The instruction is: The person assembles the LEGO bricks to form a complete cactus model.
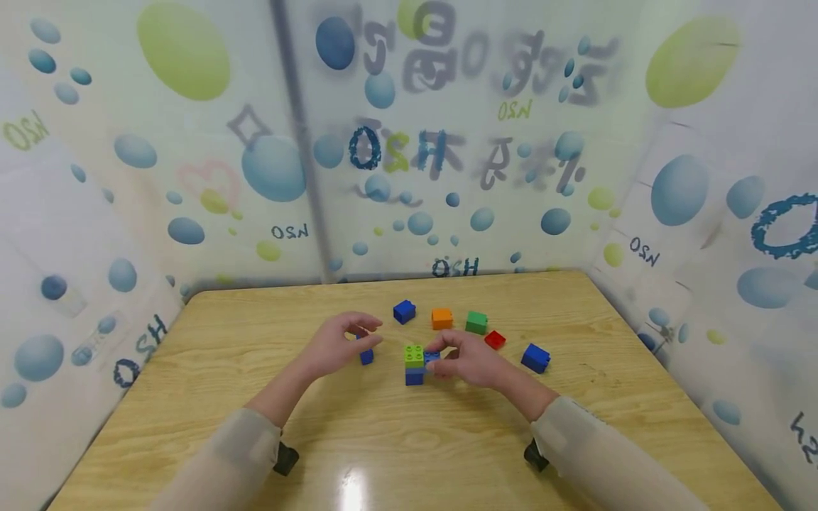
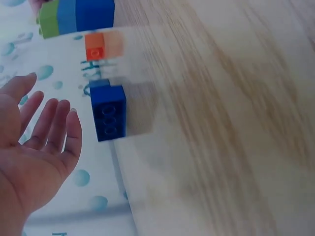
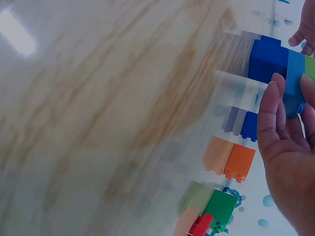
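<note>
Near the middle of the table in the head view stands a small stack. A lime green brick (image 1: 414, 356) tops it, a light blue brick (image 3: 294, 88) lies under that and juts out to the right, and a dark blue brick (image 3: 268, 60) is at the bottom. My right hand (image 1: 469, 360) pinches the jutting end of the light blue brick between thumb and fingers. My left hand (image 1: 339, 344) holds nothing; its fingers are relaxed and spread in the left wrist view. Just beyond it is a blue brick (image 2: 109, 113), partly hidden by the fingers in the head view.
Behind the stack lie another blue brick (image 1: 404, 311), an orange brick (image 1: 442, 319) and a green brick (image 1: 476, 322). A small red brick (image 1: 495, 340) and a further blue brick (image 1: 535, 358) lie to the right. Patterned curtains (image 1: 409, 241) enclose the wooden table (image 1: 255, 319).
</note>
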Available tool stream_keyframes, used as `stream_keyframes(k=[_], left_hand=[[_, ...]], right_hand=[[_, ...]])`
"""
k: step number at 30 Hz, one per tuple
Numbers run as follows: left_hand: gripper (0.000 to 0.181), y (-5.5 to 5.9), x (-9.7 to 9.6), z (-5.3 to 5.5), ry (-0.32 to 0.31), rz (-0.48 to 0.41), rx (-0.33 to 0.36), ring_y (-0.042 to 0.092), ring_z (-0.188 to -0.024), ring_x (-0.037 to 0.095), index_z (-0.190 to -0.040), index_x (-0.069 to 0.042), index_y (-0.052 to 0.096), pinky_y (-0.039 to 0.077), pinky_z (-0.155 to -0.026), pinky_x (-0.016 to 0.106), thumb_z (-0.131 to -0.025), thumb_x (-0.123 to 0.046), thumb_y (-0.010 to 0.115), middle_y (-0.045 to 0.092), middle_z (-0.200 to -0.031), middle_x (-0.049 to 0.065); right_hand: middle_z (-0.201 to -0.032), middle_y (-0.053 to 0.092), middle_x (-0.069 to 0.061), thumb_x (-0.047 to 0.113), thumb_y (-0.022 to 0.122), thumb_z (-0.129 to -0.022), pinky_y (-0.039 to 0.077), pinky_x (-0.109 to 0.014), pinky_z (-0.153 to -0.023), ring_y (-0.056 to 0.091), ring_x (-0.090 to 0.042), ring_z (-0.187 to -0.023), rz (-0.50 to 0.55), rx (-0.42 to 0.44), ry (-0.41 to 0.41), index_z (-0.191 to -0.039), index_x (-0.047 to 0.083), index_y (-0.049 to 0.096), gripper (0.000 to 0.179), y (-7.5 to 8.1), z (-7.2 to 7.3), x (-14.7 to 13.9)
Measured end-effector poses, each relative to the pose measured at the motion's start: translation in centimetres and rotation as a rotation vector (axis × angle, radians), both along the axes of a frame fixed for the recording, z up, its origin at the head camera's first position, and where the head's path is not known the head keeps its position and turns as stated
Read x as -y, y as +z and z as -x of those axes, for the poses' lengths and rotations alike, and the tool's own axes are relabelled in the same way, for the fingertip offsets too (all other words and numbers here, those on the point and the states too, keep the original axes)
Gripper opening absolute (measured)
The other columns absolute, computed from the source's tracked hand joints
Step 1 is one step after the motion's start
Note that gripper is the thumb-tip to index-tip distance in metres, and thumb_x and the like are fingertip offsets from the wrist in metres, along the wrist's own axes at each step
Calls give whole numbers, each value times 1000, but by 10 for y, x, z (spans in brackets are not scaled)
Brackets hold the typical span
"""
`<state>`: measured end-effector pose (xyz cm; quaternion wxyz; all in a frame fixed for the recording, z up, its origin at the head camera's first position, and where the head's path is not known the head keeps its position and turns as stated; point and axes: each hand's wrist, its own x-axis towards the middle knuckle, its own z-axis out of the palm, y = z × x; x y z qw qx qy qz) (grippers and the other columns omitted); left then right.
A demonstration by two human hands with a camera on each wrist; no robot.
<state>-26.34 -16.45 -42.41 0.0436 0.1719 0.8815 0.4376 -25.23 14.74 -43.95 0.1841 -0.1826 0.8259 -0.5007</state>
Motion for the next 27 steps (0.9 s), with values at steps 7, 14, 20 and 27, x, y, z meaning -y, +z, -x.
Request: stream_keyframes(k=[7,14,20,27], left_hand=[[34,-7,12,5,1,111,-11,64,-90,20,-136,-5,75,55,-71,31,-108,-24,73,70,-106,9],[37,-16,12,4,-9,188,44,65,-101,23,-136,-6,75,60,-80,36,-107,-29,73,64,-115,12],[30,-20,10,4,28,170,54,63,-101,26,-119,-7,73,58,-87,39,-97,-22,87,59,-114,13],[22,-23,10,6,5,184,11,65,-107,29,-116,-5,67,59,-99,51,-98,-6,81,65,-121,17]], right_hand=[[-127,70,-9,17,78,-104,67,-34,-91,76,-18,-95,-4,4,-9,-122,10,72,20,-1,0,0],[-125,70,-9,17,78,-104,67,-35,-91,77,-18,-94,-2,11,-17,-122,10,72,20,-3,1,0],[-126,69,-8,19,79,-103,67,-34,-90,75,-18,-94,-11,14,-21,-123,10,72,23,-5,1,-1],[-126,70,-8,20,79,-104,67,-33,-89,75,-18,-94,-20,15,-27,-123,12,72,22,-3,1,0]])
